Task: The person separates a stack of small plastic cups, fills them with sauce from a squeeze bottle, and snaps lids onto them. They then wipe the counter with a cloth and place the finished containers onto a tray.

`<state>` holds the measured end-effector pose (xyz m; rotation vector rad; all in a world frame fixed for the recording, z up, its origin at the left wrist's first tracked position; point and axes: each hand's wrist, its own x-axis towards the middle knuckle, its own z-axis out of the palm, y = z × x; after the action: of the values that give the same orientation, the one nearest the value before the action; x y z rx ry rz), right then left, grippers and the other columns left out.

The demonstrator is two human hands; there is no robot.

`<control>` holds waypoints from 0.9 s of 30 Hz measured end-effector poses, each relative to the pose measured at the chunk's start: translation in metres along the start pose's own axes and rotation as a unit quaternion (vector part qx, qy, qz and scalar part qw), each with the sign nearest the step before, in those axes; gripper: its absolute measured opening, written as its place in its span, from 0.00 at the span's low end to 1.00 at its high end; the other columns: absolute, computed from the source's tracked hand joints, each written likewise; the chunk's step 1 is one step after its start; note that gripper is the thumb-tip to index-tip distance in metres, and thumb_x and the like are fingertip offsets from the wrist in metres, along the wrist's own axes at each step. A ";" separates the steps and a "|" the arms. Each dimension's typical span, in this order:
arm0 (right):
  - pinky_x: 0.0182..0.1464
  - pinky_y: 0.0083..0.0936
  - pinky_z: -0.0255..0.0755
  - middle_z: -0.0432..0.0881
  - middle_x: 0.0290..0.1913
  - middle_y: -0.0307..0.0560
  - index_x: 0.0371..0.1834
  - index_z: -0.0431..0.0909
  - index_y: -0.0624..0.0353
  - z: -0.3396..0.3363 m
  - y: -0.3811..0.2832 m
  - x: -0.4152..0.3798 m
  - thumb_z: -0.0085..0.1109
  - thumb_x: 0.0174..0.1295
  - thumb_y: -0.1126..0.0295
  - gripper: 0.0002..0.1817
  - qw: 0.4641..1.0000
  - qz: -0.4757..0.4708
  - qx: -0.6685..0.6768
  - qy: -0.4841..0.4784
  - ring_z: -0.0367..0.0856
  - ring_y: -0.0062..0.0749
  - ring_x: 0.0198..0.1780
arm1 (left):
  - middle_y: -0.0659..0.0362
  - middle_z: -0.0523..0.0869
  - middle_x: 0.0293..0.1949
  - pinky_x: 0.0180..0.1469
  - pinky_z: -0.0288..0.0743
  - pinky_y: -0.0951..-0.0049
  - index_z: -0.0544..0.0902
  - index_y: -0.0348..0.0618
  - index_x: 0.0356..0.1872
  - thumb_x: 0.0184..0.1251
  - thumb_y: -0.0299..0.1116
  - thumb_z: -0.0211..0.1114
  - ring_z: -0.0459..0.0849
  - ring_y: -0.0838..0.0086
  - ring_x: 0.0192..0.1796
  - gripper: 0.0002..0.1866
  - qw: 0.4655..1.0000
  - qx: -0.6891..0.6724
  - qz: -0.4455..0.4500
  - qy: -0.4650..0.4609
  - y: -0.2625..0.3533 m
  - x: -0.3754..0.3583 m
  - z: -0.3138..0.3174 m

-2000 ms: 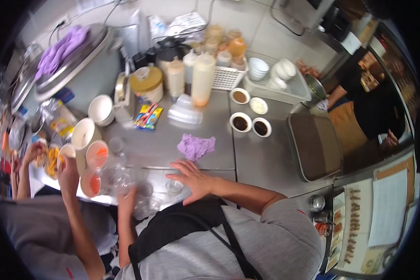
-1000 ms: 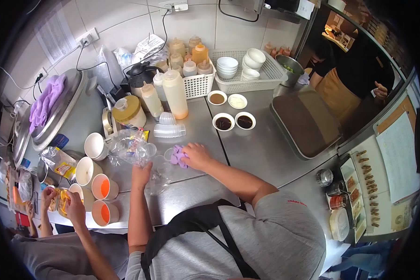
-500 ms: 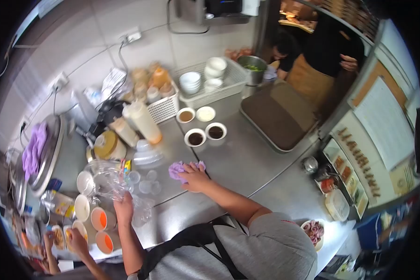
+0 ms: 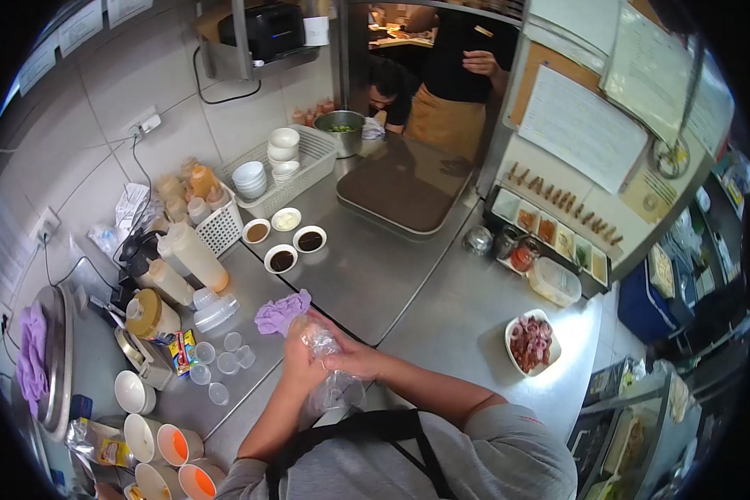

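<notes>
Both hands are together in front of my chest, bunching up a clear plastic bag (image 4: 333,397). My left hand (image 4: 302,357) is closed around its left side, and my right hand (image 4: 354,360) grips it from the right. Part of the bag bulges above the fingers and the rest hangs below them. Just beyond my left hand a crumpled purple cloth (image 4: 280,313) lies on the steel counter (image 4: 400,292). Left of the hands lie several small clear plastic cups (image 4: 227,363).
Four sauce bowls (image 4: 311,239) stand ahead, with a brown tray (image 4: 404,187) behind them. Squeeze bottles (image 4: 196,258) and white tubs (image 4: 179,443) line the left. A bowl of sliced red onion (image 4: 532,343) sits at right. A person (image 4: 450,108) stands beyond the counter.
My right hand has let go of the purple cloth and moved to the bag. My left hand has brought the bag rightward from the tubs. The camera view has turned right.
</notes>
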<state>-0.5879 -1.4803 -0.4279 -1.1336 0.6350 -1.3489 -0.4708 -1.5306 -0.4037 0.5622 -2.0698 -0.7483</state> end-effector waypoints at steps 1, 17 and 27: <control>0.61 0.28 0.53 0.63 0.56 0.46 0.62 0.52 0.59 0.000 -0.002 -0.007 0.59 0.49 0.62 0.38 0.995 0.066 0.079 -0.011 0.59 0.30 0.60 | 0.49 0.73 0.30 0.39 0.63 0.61 0.73 0.40 0.30 0.38 0.37 0.59 0.70 0.53 0.36 0.15 0.999 0.009 0.050 0.014 0.006 0.003 0.006; 0.35 0.31 0.65 0.71 0.30 0.41 0.23 0.72 0.50 -0.031 -0.165 -0.251 0.58 0.29 0.67 0.12 0.538 -0.297 -0.742 0.267 0.70 0.37 0.33 | 0.59 0.62 0.60 0.58 0.61 0.60 0.54 0.45 0.63 0.52 0.65 0.49 0.62 0.65 0.61 0.43 0.515 -0.774 -0.258 -0.263 0.201 -0.041 0.186; 0.58 0.52 0.44 0.67 0.46 0.56 0.40 0.70 0.59 -0.049 -0.188 -0.452 0.59 0.37 0.49 0.29 0.537 -0.167 -0.707 0.428 0.60 0.52 0.56 | 0.54 0.77 0.43 0.50 0.69 0.67 0.69 0.40 0.48 0.65 0.50 0.42 0.76 0.66 0.46 0.23 0.574 -0.612 -0.484 -0.250 0.324 -0.080 0.357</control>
<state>-0.7913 -1.0343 -0.3874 -1.7875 2.7260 -1.5932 -0.7624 -1.1388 -0.3935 0.6065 -0.8888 -2.8921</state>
